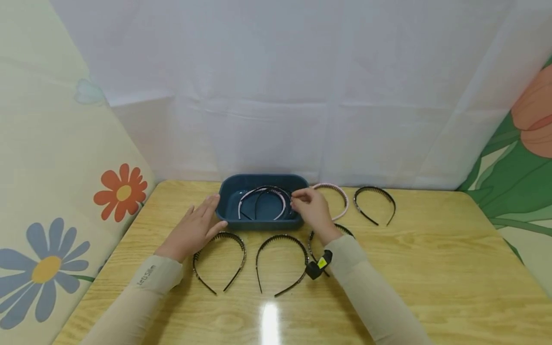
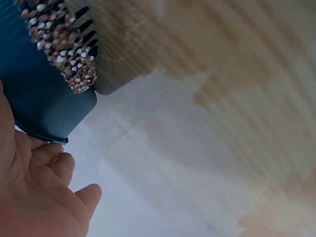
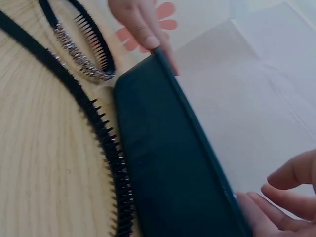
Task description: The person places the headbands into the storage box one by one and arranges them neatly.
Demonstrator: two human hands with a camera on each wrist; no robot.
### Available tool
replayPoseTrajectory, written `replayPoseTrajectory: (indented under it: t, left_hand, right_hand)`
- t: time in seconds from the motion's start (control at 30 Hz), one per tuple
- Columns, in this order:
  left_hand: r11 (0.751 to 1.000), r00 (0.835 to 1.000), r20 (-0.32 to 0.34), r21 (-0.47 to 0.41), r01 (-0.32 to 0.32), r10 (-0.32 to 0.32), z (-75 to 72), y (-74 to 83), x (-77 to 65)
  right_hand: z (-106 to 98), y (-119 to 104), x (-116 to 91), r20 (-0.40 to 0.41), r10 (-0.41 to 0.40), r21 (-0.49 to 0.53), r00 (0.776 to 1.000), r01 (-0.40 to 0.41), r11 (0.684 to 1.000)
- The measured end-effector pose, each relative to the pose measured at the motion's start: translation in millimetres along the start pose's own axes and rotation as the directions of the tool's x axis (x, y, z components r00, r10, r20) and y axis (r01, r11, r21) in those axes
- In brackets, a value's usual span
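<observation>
A dark blue plastic bin [image 1: 241, 224] stands against the white cloth. In it lie a pink headband [image 1: 240, 203] and black headband parts [image 1: 256, 206]. My left hand [image 1: 192, 229] rests with straight fingers against the bin's left end. At the right end, my right hand [image 1: 311, 208] pinches the side of a black headband in the bin; the bin's wall hides that contact in the right wrist view. Just in front of the bin are a black headband with glittery stones [image 1: 242, 245], a second black headband [image 1: 282, 236], and a third [image 1: 345, 229] partly beneath my right wrist.
To the right of the bin lie a pink headband [image 1: 345, 197] and another black headband [image 1: 374, 188] on the wooden table [image 1: 431, 268]. White cloth [image 1: 276, 96] hangs behind, with flower-printed cloth [image 1: 39, 167] at both sides.
</observation>
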State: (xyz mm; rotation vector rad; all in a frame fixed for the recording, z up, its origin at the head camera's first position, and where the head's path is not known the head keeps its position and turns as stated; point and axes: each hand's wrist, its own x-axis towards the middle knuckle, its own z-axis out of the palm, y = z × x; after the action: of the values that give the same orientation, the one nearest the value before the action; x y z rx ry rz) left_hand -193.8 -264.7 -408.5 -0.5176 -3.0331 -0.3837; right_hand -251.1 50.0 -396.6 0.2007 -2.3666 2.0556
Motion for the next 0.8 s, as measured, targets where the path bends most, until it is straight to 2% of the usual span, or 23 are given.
replayPoseTrajectory:
  t: [0.13,0.27,0.53,0.8]
  left_hand:
    - [1.0,1.0,0.004,-0.001,0.003,-0.003,1.0,0.3,-0.1]
    - [1.0,1.0,0.009,0.004,0.002,-0.002,1.6,1.0,0.1]
    - [1.0,1.0,0.004,0.01,-0.001,0.001,1.5,0.5,0.7]
    - [1.0,1.0,0.007,0.008,-0.002,0.002,3.3,-0.7,1.5]
  right_hand:
    - [-8,-3,-4,0.071,0.051,0.14,0.996,-0.061,0.988]
    - [-20,-4,-5,0.08,0.057,0.176,0.995,-0.071,0.982]
    - [-51,-1,-6,-0.031,0.027,0.138,0.999,-0.023,0.99]
    - [-88,8,-8,-0.154,0.0,0.042,0.988,0.007,0.999]
